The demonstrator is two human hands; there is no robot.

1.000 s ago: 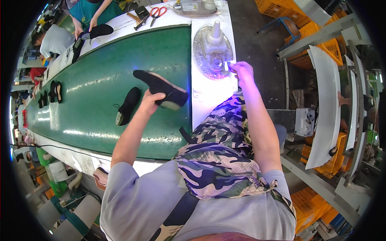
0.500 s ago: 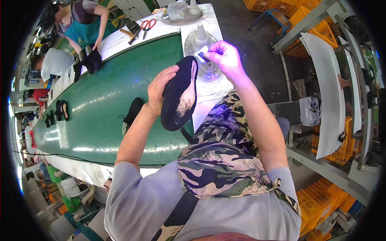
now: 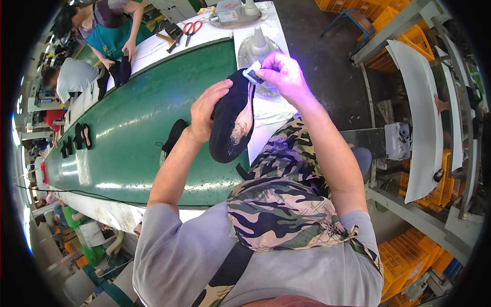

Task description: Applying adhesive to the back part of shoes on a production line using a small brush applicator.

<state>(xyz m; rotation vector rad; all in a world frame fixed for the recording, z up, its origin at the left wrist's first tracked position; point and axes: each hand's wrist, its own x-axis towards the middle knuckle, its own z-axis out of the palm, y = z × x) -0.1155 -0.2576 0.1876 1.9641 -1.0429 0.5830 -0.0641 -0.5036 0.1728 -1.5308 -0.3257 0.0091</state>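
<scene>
A black, suede-like shoe with a pale, rough strip along its underside (image 3: pixel 230 123) is held up in front of me, tilted, its narrower end pointing up and its broad, rounded end down. My left grip (image 3: pixel 207 110) is closed about its left side, the fingers laid over the black material. My right grip (image 3: pixel 284 77) is pinched nearly shut, thumb against fingers, on a small pale-blue and white piece with a dark part (image 3: pixel 252 75). That piece sits right at the shoe's upper end; whether it presses there I cannot tell. Violet light tints my right fingers.

Just beyond them a pale, cone-topped container (image 3: pixel 259 45) stands on the white surface (image 3: pixel 271 112). Under the shoe and my left forearm runs a long, glossy green panel (image 3: pixel 148 138), bearing a second black shoe with laces (image 3: pixel 175 134), partly behind my forearm. Farther off, red-handled scissors (image 3: pixel 192 29) lie beside a wooden-handled hammer (image 3: pixel 175 42). At the far left side, a co-worker in a teal apron (image 3: pixel 108 38) handles dark shoes (image 3: pixel 120 71).
</scene>
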